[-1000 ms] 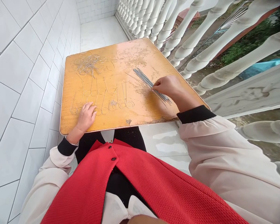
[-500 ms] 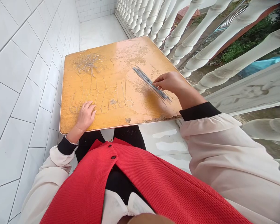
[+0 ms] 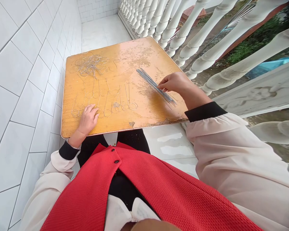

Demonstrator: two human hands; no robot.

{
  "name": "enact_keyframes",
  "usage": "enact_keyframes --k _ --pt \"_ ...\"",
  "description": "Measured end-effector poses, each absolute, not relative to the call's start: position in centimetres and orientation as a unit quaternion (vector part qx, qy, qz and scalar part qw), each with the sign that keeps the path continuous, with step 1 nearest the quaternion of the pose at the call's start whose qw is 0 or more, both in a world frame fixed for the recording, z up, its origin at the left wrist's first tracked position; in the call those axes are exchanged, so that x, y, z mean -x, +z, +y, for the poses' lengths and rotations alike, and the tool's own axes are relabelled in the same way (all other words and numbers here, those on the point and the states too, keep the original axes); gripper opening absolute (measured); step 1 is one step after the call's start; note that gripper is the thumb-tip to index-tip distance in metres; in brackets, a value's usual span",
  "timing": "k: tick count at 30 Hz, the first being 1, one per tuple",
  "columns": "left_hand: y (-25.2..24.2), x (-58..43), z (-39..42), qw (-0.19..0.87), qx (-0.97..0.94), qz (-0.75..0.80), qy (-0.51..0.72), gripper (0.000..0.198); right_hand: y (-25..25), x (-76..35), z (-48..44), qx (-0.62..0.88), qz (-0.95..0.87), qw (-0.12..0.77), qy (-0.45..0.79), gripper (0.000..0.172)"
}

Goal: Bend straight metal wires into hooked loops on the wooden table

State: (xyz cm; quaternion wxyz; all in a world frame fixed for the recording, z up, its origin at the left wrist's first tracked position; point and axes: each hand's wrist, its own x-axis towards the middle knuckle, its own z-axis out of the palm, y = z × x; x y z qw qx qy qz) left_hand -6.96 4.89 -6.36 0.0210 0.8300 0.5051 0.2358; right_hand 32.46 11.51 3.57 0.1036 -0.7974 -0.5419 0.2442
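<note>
Two hands, left point(image 3: 88, 120) spread on looped wires point(image 3: 108, 107), right point(image 3: 174, 82) curled over straight wires point(image 3: 155, 86), scuffed wooden tabletop point(image 3: 125, 93), white-tiled wall point(image 3: 26, 80)

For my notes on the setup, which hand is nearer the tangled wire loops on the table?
Left. The left hand lies on the tabletop below the tangled wire loops; the right hand is farther away, off to their right, at the straight wires.

At 12 o'clock your table top point(image 3: 125, 80) is mottled amber beneath silver wires point(image 3: 148, 78). At 6 o'clock your vest point(image 3: 149, 189) is red waffle-weave. At 4 o'clock your sleeve point(image 3: 231, 150) is cream with a black cuff point(image 3: 205, 111). Grey-lined white tiles point(image 3: 21, 80) fill 9 o'clock.
</note>
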Motion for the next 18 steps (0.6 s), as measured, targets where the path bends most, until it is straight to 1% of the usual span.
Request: enact_keyframes --k 1,5,8,11,14,18 --pt "-6.3 7.0 4.9 0.019 -0.83 0.505 0.235 0.026 3.5 -32.5 11.6 0.798 -0.539 0.103 0.248 0.008" --pt "-6.3 7.0 4.8 0.013 -0.831 0.504 0.236 0.026 2.9 -33.1 12.0 0.795 -0.539 0.113 0.255 0.016" --pt "-6.4 7.0 4.7 0.008 -0.832 0.502 0.236 0.026 2.5 -33.7 12.1 0.787 -0.555 0.115 0.246 0.017" --pt "-6.3 7.1 4.7 0.008 -0.834 0.503 0.228 0.027 2.0 -34.1 12.4 0.767 -0.601 0.067 0.214 0.015" --pt "-6.3 7.1 4.7 0.007 -0.834 0.502 0.227 0.029 1.1 -34.1 12.8 0.734 -0.662 -0.001 0.147 0.009" --pt "-6.2 7.1 4.7 0.009 -0.831 0.506 0.233 0.028 0.3 -33.3 13.2 0.716 -0.692 -0.04 0.08 0.02"
